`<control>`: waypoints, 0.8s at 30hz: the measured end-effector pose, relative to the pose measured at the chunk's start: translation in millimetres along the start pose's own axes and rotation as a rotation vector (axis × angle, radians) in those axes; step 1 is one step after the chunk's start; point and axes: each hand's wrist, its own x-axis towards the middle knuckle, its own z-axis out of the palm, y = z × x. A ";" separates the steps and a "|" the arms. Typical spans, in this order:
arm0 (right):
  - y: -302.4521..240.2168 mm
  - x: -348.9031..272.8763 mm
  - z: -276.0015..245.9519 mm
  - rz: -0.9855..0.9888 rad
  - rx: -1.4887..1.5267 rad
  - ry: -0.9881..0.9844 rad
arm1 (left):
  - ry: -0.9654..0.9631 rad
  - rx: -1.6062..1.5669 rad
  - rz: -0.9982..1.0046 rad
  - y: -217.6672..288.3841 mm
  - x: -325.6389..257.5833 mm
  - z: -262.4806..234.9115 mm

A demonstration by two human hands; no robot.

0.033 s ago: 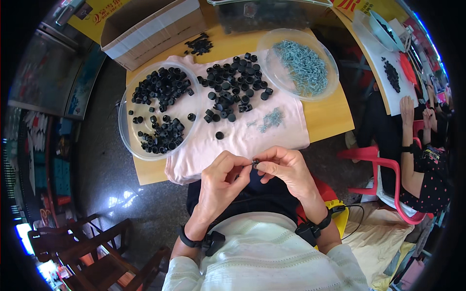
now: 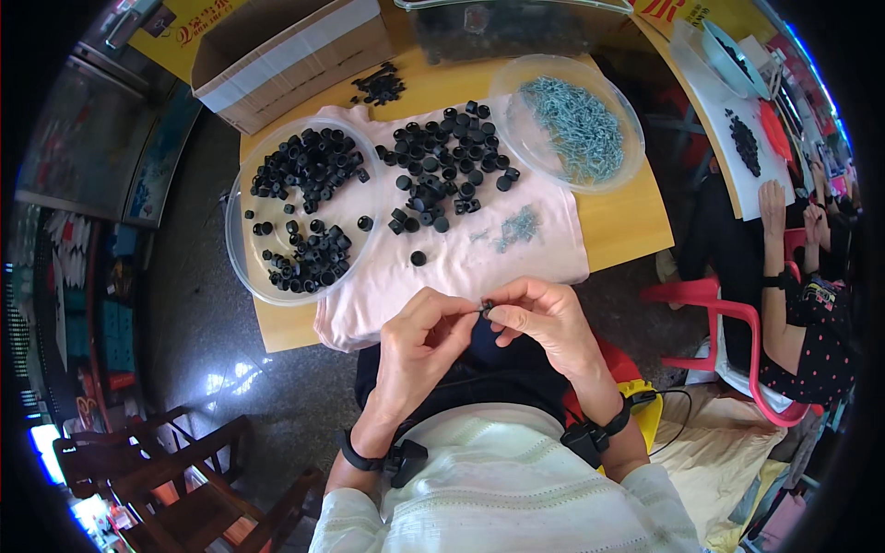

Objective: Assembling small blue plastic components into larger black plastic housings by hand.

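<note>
My left hand (image 2: 426, 339) and my right hand (image 2: 544, 323) meet just past the table's near edge, above my lap. The thumb and forefinger of the right pinch a small black plastic part (image 2: 487, 307). My left fingertips are pressed together against that part's left side; whatever they grip is hidden. Beyond the hands, a pink cloth (image 2: 442, 279) covers part of the table. A single black cap (image 2: 418, 259) lies on it near me, with a heap of black caps (image 2: 430, 189) farther back. A small pile of screws (image 2: 518, 228) rests to their right.
A round clear tray (image 2: 241, 263) of black parts stands left, a clear tray (image 2: 632, 170) of screws right. Behind are a cardboard box (image 2: 304, 69), loose black pieces (image 2: 380, 85) and a clear bin (image 2: 507, 32). Another person (image 2: 784, 304) sits at a right-hand table.
</note>
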 end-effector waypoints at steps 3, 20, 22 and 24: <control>-2.4 7.6 -3.0 -0.041 -0.013 0.036 | 0.175 0.082 0.001 -7.2 3.9 -5.6; -16.9 24.8 34.4 -0.479 -0.584 -0.003 | 0.204 -0.023 0.085 -24.5 22.5 -7.3; -15.5 24.0 35.9 -0.556 -0.600 -0.014 | 0.123 -0.428 -0.005 -22.4 18.9 -3.5; -11.6 20.4 31.9 -0.488 -0.473 -0.021 | 0.109 -0.576 -0.007 -22.2 17.5 -2.4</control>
